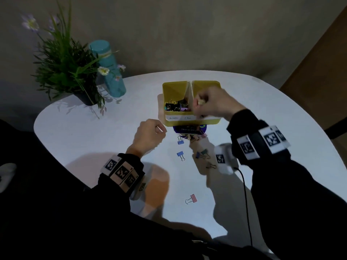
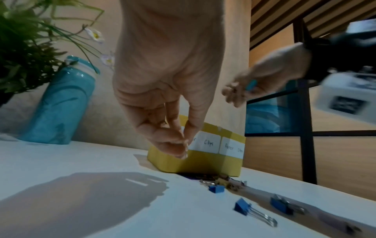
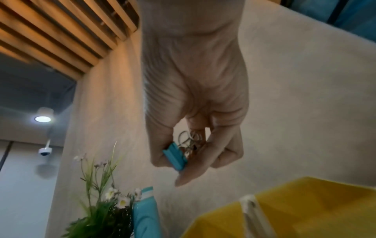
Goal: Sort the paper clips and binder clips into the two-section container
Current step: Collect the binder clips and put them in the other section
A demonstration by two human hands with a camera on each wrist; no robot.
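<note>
The yellow two-section container (image 1: 213, 121) stands mid-table; its left section, labelled for binder clips, holds several binder clips (image 1: 176, 106). My right hand (image 1: 199, 106) hovers over the divider and grips a teal binder clip (image 3: 175, 157) with some wire handles bunched behind it. My left hand (image 1: 159, 130) hangs just left of the container's front, fingers curled with thumb against fingertips (image 2: 184, 143), and nothing shows between them. Loose binder clips lie in front: a small pile (image 1: 191, 136), two blue ones (image 1: 180, 153), a green one (image 1: 204, 152) and a pink one (image 1: 193, 198) nearer me.
A potted plant (image 1: 65, 59) and a teal bottle (image 1: 110, 72) stand at the table's far left. A dark round lid (image 1: 187, 129) lies against the container's front under the pile. A black cable (image 1: 246, 194) hangs from my right wrist. The white table (image 1: 93, 128) curves away on both sides.
</note>
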